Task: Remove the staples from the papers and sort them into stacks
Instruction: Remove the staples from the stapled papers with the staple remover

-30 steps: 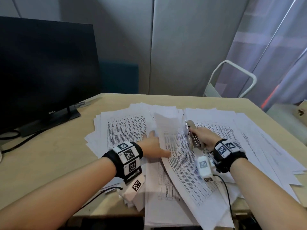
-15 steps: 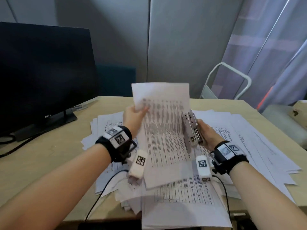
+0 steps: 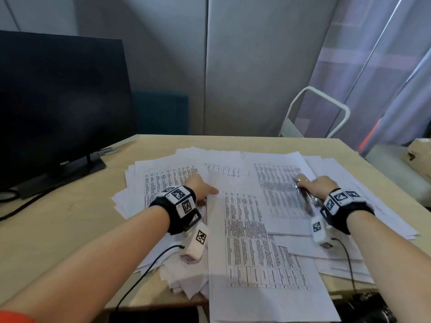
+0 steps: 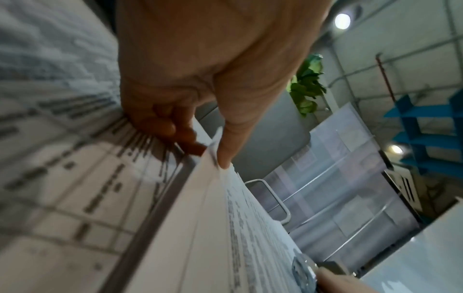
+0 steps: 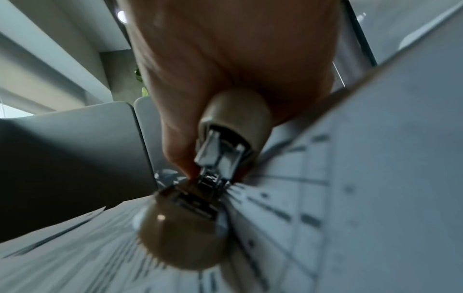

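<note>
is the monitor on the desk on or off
Off, or at least dark: the monitor screen is uniformly black in the head view, with no picture or glow. Whether it has power cannot be told.

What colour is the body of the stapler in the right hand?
Beige-tan plastic with silver metal inside; the stapler in the right hand shows best in the right wrist view.

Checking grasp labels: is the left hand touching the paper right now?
Touching. The left wrist view shows the left hand with its thumb tip pressed on the lifted edge of a sheet and fingers curled behind it.
</note>
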The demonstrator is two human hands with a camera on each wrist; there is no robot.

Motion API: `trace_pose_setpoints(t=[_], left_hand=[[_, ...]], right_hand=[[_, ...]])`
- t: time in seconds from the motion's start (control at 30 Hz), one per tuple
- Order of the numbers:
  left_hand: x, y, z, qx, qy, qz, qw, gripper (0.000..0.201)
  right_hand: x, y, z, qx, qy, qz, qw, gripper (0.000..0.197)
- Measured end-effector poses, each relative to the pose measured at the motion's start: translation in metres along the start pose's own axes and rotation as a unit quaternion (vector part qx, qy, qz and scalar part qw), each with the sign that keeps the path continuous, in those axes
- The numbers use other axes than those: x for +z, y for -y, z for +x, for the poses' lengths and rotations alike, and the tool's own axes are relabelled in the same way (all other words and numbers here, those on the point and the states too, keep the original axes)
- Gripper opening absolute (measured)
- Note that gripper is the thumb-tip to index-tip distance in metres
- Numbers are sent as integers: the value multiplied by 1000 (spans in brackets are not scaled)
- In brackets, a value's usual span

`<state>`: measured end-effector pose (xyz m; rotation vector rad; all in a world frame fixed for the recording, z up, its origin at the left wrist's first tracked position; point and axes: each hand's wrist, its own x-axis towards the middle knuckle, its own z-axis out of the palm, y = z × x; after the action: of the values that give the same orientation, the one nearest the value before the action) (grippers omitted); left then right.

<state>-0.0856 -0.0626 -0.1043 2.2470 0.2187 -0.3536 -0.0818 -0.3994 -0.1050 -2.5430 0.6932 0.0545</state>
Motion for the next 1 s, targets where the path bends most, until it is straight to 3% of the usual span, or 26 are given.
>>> trace_pose_setpoints(t=[0.07,0.2,0.3,0.4,0.47,0.53,0.63,0.7,0.77,0.87,1.0], left_hand=[[4,0,3,-9,9,-42,999,26],[6,-8,-2,38,25,-60,997,8],[-5,-17,-8,72,-35,-77,994,9],[-29,-20,-12,83,-140,-95,982,15],[-44,-15,-11,71,-178,-102,976,15],[-51,0,-10,36,-158,-65,985,30],[-46,27,-3,30,-146,117,982,52],[-38,37,5,79,-122,177,973,57],[-31,39,9,106,-47,200,973,76],[-22,44,11,64,65,303,949,115],[-18,57,15,51,87,336,937,131]], right_hand=[[-6,-7,-1,6,-12,-60,998,72],[-13,-1,-8,32,-57,-96,993,48],[-11,19,-19,-2,-96,-171,981,46],[-6,48,-26,-87,-44,-83,992,39],[0,73,-38,-148,4,25,989,32],[12,101,-51,-175,59,133,974,20],[31,142,-71,-197,151,175,953,44],[46,159,-82,-238,180,120,947,50],[59,170,-90,-295,173,28,939,47],[72,173,-100,-339,185,-33,922,43],[82,167,-110,-375,193,-61,905,49]])
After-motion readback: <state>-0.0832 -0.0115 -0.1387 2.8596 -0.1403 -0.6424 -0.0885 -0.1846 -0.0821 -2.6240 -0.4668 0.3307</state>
